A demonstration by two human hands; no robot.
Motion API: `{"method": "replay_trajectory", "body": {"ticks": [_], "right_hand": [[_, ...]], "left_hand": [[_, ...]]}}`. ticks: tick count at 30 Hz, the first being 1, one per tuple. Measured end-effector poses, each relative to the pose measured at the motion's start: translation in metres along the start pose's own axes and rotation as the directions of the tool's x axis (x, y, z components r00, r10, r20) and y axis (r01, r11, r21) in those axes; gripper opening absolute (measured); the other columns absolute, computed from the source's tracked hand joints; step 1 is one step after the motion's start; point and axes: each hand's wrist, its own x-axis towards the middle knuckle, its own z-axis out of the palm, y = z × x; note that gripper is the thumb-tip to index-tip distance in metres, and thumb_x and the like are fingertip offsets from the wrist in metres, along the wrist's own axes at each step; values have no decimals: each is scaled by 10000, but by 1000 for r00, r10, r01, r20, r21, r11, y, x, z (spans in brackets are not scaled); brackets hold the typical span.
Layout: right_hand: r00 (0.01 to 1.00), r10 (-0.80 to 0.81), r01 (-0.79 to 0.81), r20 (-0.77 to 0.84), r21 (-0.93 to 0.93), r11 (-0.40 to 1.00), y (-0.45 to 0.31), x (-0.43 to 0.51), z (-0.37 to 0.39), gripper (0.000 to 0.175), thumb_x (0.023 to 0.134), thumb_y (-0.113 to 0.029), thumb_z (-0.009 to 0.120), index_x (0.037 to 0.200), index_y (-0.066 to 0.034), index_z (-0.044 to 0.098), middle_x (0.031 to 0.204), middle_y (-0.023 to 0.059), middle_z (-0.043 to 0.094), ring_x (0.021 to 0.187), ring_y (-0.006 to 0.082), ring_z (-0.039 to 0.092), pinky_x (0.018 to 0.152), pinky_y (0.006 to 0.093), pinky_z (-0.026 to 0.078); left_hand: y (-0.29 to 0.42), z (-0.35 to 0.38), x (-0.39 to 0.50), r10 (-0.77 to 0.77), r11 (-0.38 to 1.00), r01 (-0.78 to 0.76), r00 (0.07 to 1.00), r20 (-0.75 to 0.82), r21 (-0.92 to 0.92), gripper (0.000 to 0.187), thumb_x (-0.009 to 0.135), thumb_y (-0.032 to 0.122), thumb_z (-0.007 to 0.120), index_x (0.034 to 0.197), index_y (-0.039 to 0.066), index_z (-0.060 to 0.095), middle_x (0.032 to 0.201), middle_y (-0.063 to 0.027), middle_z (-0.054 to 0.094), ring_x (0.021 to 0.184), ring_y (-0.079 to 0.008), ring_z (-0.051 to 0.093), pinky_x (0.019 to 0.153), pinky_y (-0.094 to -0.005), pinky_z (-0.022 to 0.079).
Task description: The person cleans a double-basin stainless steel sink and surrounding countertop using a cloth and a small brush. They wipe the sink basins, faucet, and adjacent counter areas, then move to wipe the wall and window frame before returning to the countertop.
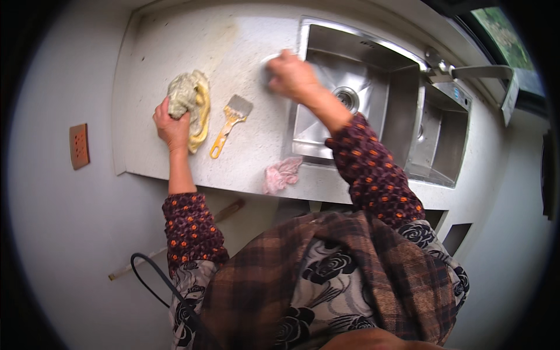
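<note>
My left hand (172, 127) grips a bunched greyish-green cloth (183, 92) on the pale countertop (170, 39). A yellow cloth (202, 118) lies against its right side. To the right of the cloths rests a putty knife (230, 124) with a wide metal blade and a stained yellow handle. My right hand (294, 75), blurred, has its fingers curled at the left rim of the stainless-steel sink (305, 37). Something whitish and rounded (267, 61) shows beside those fingers; blur and the hand hide what it is and whether it is held.
A crumpled pink cloth (282, 175) lies by the counter's front edge. The sink has two basins, with a drain (346, 99) in the larger one. A faucet (477, 72) stands at the back right. An orange-brown socket plate (79, 146) is on the left wall. A dark cable (151, 262) loops below.
</note>
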Motion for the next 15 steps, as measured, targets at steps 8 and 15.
{"method": "replay_trajectory", "body": {"ticks": [8, 15], "right_hand": [[871, 488, -489, -62, -8, 872, 155, -137, -26, 308, 741, -170, 711, 1041, -121, 663, 1013, 158, 567, 846, 338, 641, 775, 439, 535], [887, 451, -421, 102, -225, 879, 200, -153, 60, 313, 755, -109, 649, 1068, -114, 663, 1108, 149, 581, 977, 350, 627, 843, 457, 526]], "left_hand": [[-11, 12, -3, -7, 997, 6, 1000, -24, -77, 656, 625, 140, 782, 1243, 135, 562, 1160, -78, 577, 1096, -328, 521, 942, -436, 458], [-13, 16, -5, -11, 998, 9, 999, -36, -61, 656, 639, 157, 805, 1245, 130, 555, 1156, -66, 574, 1095, -328, 516, 953, -434, 449]]}}
